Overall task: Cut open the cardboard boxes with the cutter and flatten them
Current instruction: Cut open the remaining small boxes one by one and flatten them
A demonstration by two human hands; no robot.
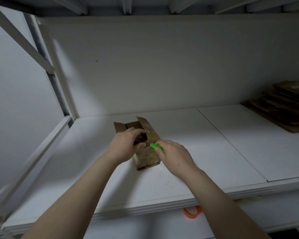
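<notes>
Brown corrugated cardboard box [146, 152], wrapped in glossy, wrinkled clear tape, lies near the middle of the matte white shelf board [188, 173], its far flaps open. We grip its open end with the left hand [125, 146], fingers curled into the opening, thumb on the taped top. Our right hand [173, 156] holds the bright green plastic cutter [156, 146], its rounded tip touching the tape. Flattened brown cardboard sheets [283, 107] are stacked at the shelf's far right corner. An orange loop [191, 213] shows below the front edge.
</notes>
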